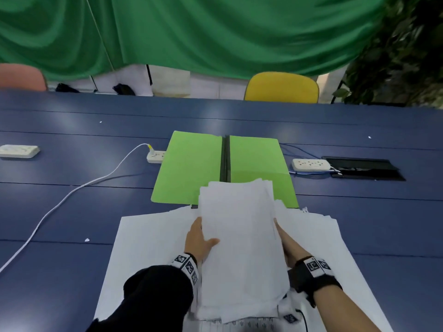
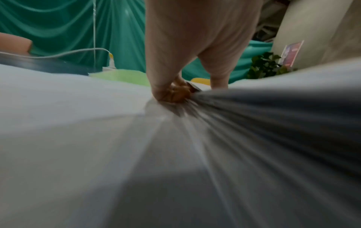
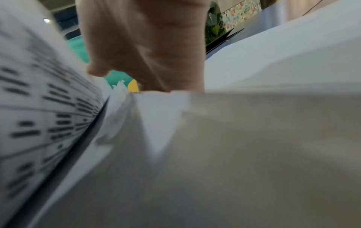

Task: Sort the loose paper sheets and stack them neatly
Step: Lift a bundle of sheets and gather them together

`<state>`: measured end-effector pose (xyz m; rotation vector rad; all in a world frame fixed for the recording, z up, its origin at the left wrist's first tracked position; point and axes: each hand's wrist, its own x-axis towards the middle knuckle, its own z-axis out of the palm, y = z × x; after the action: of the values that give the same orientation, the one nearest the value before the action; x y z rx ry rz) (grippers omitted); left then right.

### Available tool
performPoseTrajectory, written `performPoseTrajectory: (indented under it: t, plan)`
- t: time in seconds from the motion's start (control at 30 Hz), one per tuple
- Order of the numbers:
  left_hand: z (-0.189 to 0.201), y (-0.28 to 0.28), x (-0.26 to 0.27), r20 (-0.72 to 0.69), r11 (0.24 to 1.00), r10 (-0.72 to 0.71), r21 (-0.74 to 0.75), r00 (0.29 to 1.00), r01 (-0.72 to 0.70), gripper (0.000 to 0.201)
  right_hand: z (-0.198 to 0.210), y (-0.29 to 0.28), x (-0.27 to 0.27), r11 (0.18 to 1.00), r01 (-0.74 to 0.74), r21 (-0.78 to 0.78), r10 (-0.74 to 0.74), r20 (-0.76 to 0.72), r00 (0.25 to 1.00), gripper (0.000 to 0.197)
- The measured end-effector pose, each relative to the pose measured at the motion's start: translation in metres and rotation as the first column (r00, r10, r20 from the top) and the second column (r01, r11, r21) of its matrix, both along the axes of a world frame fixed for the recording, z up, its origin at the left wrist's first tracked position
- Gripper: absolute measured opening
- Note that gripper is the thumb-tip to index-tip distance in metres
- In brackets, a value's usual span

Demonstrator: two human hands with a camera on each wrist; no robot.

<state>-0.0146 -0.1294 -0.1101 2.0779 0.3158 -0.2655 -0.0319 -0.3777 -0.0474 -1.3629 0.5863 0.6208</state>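
A thick bundle of white paper sheets [image 1: 239, 243] is held up between both hands over the blue table. My left hand [image 1: 200, 238] grips its left edge, thumb lying on the top sheet and fingers underneath. My right hand [image 1: 286, 243] holds the right edge from the side and below; its fingers are mostly hidden by the paper. The bundle's edges are uneven at the far end. More loose white sheets [image 1: 148, 238] lie spread flat under it. In the left wrist view the left hand [image 2: 171, 92] clamps fanned sheet edges [image 2: 254, 123]. Printed sheets [image 3: 39, 108] show in the right wrist view.
An open green folder [image 1: 191, 168] lies just beyond the papers. White power strips [image 1: 155, 156] [image 1: 310, 164] [image 1: 19, 150] and a white cable [image 1: 72, 190] sit on the blue table [image 1: 359, 212]. A black cable hatch [image 1: 364, 167] is at right. A yellow chair [image 1: 281, 88] stands behind.
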Motion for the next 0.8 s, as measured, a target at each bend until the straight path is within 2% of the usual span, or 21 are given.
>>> performPoseTrajectory:
  t: [0.1, 0.13, 0.2, 0.27, 0.33, 0.4, 0.47, 0.6, 0.7, 0.77, 0.8]
  plan:
    - [-0.024, 0.001, 0.007, -0.011, 1.0, -0.003, 0.021, 1.0, 0.004, 0.087, 0.011, -0.003, -0.002, 0.983, 0.073, 0.166, -0.057, -0.097, 0.994, 0.065]
    - [-0.024, 0.002, 0.006, -0.003, 1.0, -0.014, 0.023, 1.0, 0.014, 0.086, 0.009, -0.006, 0.0, 0.969, 0.135, 0.206, -0.113, -0.116, 0.987, 0.067]
    - [-0.007, 0.002, 0.0, 0.006, 1.0, -0.024, -0.007, 1.0, 0.024, 0.082, 0.006, -0.01, 0.002, 0.967, 0.139, 0.215, -0.124, -0.08, 0.989, 0.068]
    - [0.002, 0.002, -0.002, -0.01, 0.999, -0.035, 0.005, 0.999, 0.035, 0.078, 0.002, -0.013, 0.0, 0.973, 0.12, 0.195, -0.114, -0.041, 0.993, 0.049]
    - [0.008, 0.001, -0.004, -0.021, 0.995, -0.046, 0.086, 0.999, 0.047, 0.068, -0.005, -0.013, 0.002, 0.99, 0.07, 0.12, -0.071, 0.004, 0.997, 0.014]
    - [0.012, -0.002, -0.009, -0.012, 0.993, -0.033, 0.111, 0.999, 0.034, 0.068, -0.013, -0.005, 0.006, 0.995, -0.032, -0.097, 0.037, 0.052, 0.998, 0.02]
    - [0.009, -0.005, -0.012, -0.001, 0.992, -0.036, 0.119, 0.999, 0.036, 0.077, -0.025, 0.005, 0.009, 0.974, -0.072, -0.214, 0.097, 0.111, 0.989, 0.035]
    - [0.008, -0.006, -0.019, 0.029, 0.995, -0.055, 0.083, 0.998, 0.053, 0.091, -0.033, 0.007, 0.003, 0.981, -0.012, -0.195, 0.059, 0.236, 0.97, 0.043]
    - [0.007, -0.002, -0.023, 0.038, 0.995, 0.048, -0.091, 0.998, -0.044, 0.105, -0.026, 0.003, -0.007, 0.996, -0.011, -0.093, 0.04, 0.325, 0.945, 0.067]
    - [0.014, 0.0, -0.024, 0.016, 0.933, 0.163, -0.327, 0.986, -0.149, 0.123, -0.017, 0.0, -0.013, 0.998, -0.021, -0.054, 0.04, 0.393, 0.919, 0.065]
    - [0.02, 0.0, -0.024, 0.007, 0.879, 0.205, -0.44, 0.979, -0.181, 0.123, -0.012, -0.001, -0.016, 0.999, -0.026, -0.033, 0.037, 0.423, 0.906, 0.066]
